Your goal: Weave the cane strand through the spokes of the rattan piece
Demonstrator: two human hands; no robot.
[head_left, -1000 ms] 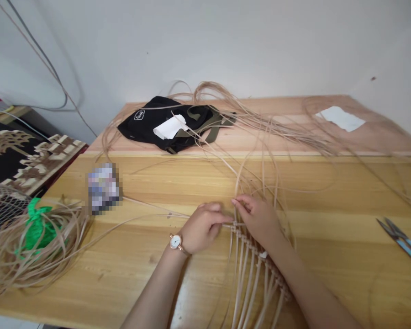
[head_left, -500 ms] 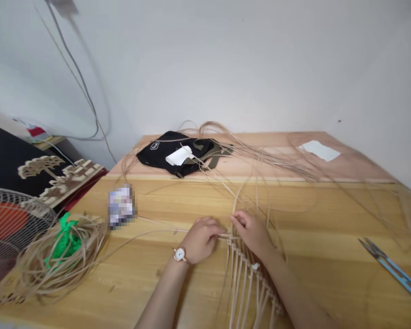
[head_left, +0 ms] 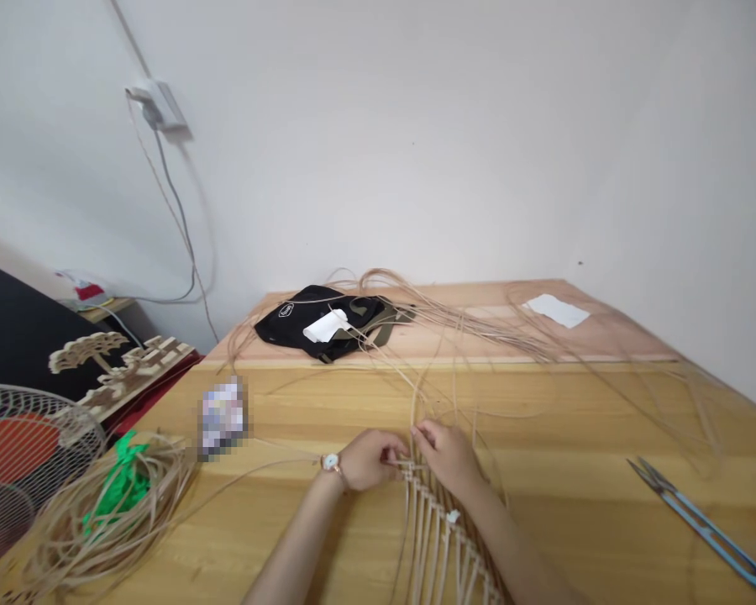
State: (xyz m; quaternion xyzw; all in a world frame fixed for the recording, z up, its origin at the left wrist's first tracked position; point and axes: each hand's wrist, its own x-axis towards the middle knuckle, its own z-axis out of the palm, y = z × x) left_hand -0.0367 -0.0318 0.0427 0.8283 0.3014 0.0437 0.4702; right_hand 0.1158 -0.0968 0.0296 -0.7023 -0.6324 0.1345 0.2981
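Observation:
A strip of woven rattan (head_left: 438, 509) runs down the table toward me, with several loose strands hanging from its left side and a small white tag (head_left: 452, 517) partway along. At its far end my left hand (head_left: 371, 459), wearing a wristwatch (head_left: 331, 463), pinches the rattan strands from the left. My right hand (head_left: 446, 454) closes thumb and finger on a strand that rises from the same end and bends away over the table. The two hands are close together on either side of the weave. My right forearm hides part of the strip.
A rattan coil (head_left: 56, 538) with a green tie (head_left: 123, 487) lies left, beside a fan (head_left: 13, 487). Blue thread snips (head_left: 699, 525) lie right. Further back are a black bag (head_left: 290, 323), white paper (head_left: 555, 310), and long loose strands (head_left: 479, 323). Behind stands a wall.
The view has tilted up, so the table things sit lower in the picture. Both hands stay at the weave's end; the left hand's fingers have curled in closer to it.

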